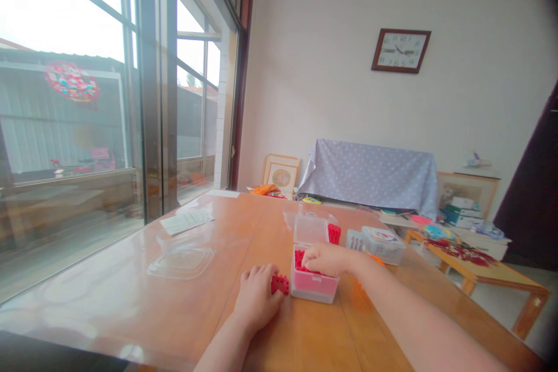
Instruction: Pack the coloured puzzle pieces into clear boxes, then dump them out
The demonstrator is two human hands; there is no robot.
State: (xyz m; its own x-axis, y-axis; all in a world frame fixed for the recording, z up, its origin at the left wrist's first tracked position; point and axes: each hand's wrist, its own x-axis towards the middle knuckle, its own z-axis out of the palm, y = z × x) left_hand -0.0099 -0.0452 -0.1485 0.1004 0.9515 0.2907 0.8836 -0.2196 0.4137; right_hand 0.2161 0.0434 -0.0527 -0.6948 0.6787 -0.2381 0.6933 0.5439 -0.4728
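My left hand [257,296] is closed around a red notched plastic piece [280,284] on the table, just left of a clear plastic box [314,290]. The box stands with its lid [310,230] tipped back, and red notched pieces [300,258] lie inside. My right hand [325,258] reaches into the box from the right, fingers bent down onto the red pieces. Its fingertips are partly hidden, so whether it grips one does not show. Behind the box stands another red block [334,233]. Orange pieces [361,296] lie partly hidden beneath my right forearm.
A second clear container [383,244] stands to the right on the wooden table [235,244]. A clear lid [181,260] and a printed sheet [187,221] lie on the left. Beyond the table are a cloth-covered object [370,177] and a low wooden table [501,276].
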